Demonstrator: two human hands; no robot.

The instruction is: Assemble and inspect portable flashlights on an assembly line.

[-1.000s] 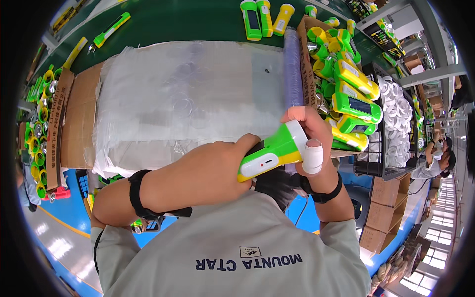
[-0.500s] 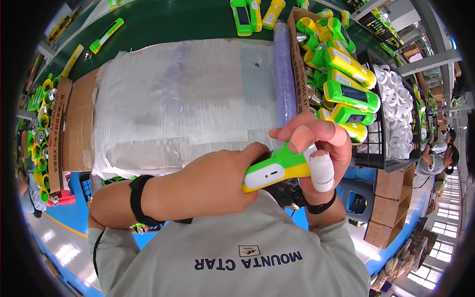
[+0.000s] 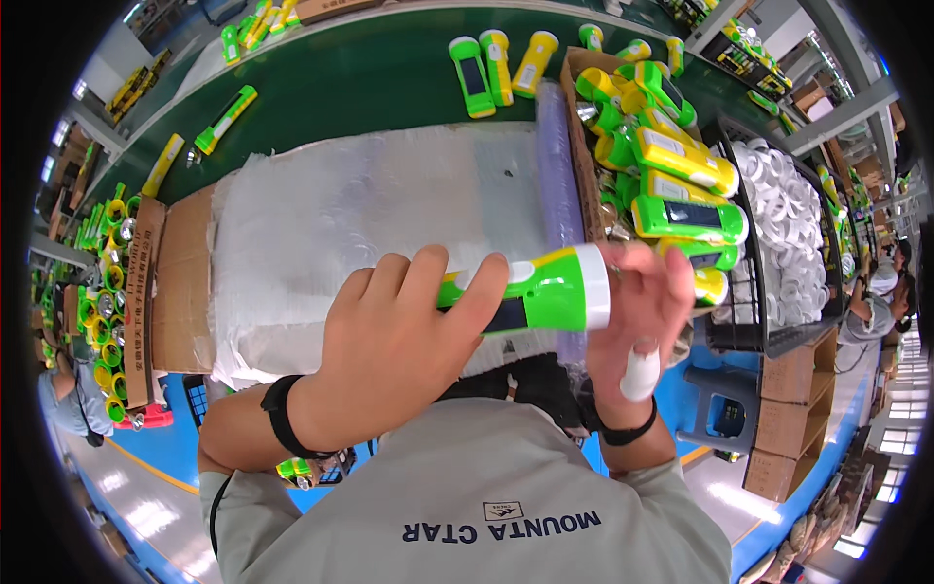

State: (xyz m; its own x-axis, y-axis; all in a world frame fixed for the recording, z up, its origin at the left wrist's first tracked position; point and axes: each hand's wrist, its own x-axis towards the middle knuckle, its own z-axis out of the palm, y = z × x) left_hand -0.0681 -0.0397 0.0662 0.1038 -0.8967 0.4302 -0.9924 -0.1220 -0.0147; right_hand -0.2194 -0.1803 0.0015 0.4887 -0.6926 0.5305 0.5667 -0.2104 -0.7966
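My left hand (image 3: 404, 331) is wrapped round the body of a green and yellow flashlight (image 3: 556, 290), its thumb lying along the near side. The flashlight lies level over the padded work surface, with its wide white-ringed head to the right. Just beyond that ring is my right hand (image 3: 647, 311), its fingers loosely bent and spread and white tape round its thumb. An index fingertip is close to the ring's upper edge; whether it touches, I cannot tell. A dark panel on the flashlight's side is partly covered by my left hand.
A cardboard box of flashlights (image 3: 681, 156) stands at the right, beside a black crate of white rings (image 3: 773, 234). A clear plastic-wrapped roll (image 3: 558, 175) borders the padded surface (image 3: 282, 234). More flashlights lie on the green bench (image 3: 360, 73). Another box (image 3: 144, 302) is at the left.
The flashlight has turned, so its head and dark panel now show. My right hand has loosened from round its head and shifted slightly right. My left hand still grips the body.
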